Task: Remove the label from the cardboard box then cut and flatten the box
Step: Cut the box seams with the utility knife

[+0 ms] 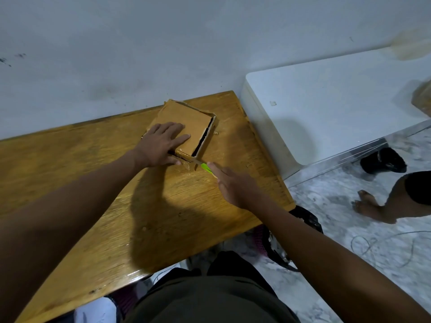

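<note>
Your dark-clothed lap sits nearest the lens, and both forearms reach away from it over the wooden table toward the cardboard box, which lies flat near the table's far right corner, close to the wall. Your left hand lies on the box's top panel with fingers straight and spread, pressing it down rather than curling around anything; its thumb runs along the near edge of the box. Your right hand grips the green-handled utility knife, index finger laid along the top of the handle, the other fingers wrapped beneath where you cannot see them clearly. The blade points up and to the left, from your right hand toward your left, and its tip sits at the box's near edge, right by the near-right corner, where a dark slit already shows along the right side. That is the relation that matters: the knife's long axis runs along the near edge, and your left thumb lies on that same line, just beside the tip. Judging from this, the cut along the near edge is under way and the box is not yet flat; no label shows on the top panel. A white cabinet stands to the right of the table, well apart from the work.
</note>
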